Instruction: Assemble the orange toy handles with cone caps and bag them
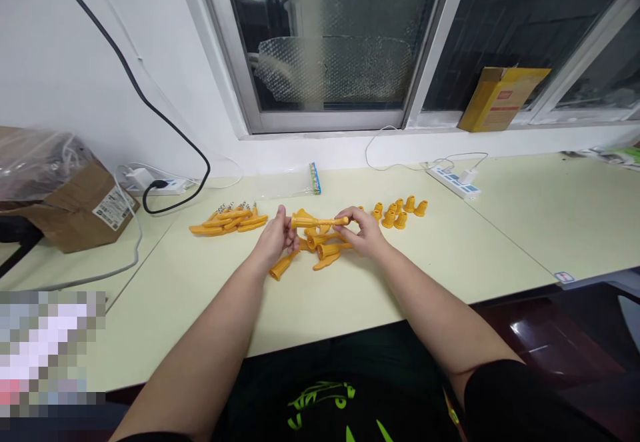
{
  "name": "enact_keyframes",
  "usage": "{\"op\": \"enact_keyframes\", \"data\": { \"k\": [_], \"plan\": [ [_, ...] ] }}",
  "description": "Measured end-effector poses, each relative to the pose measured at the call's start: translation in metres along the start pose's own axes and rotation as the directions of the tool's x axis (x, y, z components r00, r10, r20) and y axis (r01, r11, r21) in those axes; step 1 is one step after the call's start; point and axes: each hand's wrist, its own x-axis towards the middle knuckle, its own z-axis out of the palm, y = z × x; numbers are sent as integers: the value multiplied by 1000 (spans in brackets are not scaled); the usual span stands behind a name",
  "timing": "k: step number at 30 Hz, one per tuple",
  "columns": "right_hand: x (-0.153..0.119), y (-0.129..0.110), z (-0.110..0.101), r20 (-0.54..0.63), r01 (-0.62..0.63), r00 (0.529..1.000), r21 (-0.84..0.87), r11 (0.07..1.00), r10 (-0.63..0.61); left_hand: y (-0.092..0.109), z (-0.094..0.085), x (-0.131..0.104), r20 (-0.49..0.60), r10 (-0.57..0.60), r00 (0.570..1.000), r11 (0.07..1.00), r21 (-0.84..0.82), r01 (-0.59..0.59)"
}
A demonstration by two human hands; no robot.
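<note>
Both hands hold one yellow plastic piece point(313, 222) level above the table, its ribbed, flared end to the left and its thin stem to the right. My left hand point(274, 237) is closed around the flared end, thumb pointing up. At the stem's tip, my right hand point(367, 232) pinches with thumb and fingertips. Beneath them lies a loose heap of similar flared yellow pieces point(327, 251), partly covered by the hands. One flared piece point(281, 267) rests apart, just below my left hand. A flat, curved yellow piece point(326, 262) lies at the heap's near side.
Left of the hands is a pile of long yellow pieces point(227, 221) with dark spiral ends. Several short yellow cups point(389, 217) stand at right. A clear plastic bag point(285, 182) lies behind. Power strips point(453, 182) and cables run along the wall; a cardboard box point(85, 195) sits far left.
</note>
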Motion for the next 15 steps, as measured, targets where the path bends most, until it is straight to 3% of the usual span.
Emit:
{"op": "enact_keyframes", "data": {
  "k": [4, 7, 10, 12, 15],
  "plan": [
    [-1, 1, 5, 13, -251, 965, 308, 918, 260, 2, 0, 0, 47, 230, 972, 967, -123, -223],
    [0, -5, 11, 103, -357, 931, 470, 808, 351, 0, 4, -1, 54, 288, 956, 957, -45, -286],
    [-2, -13, 19, 212, -433, 899, 547, 716, 383, -5, 15, -5, 145, 321, 936, 945, 11, -326],
    [-4, -19, 25, 224, -423, 905, 546, 723, 361, -8, 25, -9, 200, 334, 921, 940, -2, -340],
    [-7, -25, 30, 216, -379, 925, 456, 805, 312, -8, 36, -14, 206, 324, 923, 943, 4, -332]
  ]
}}
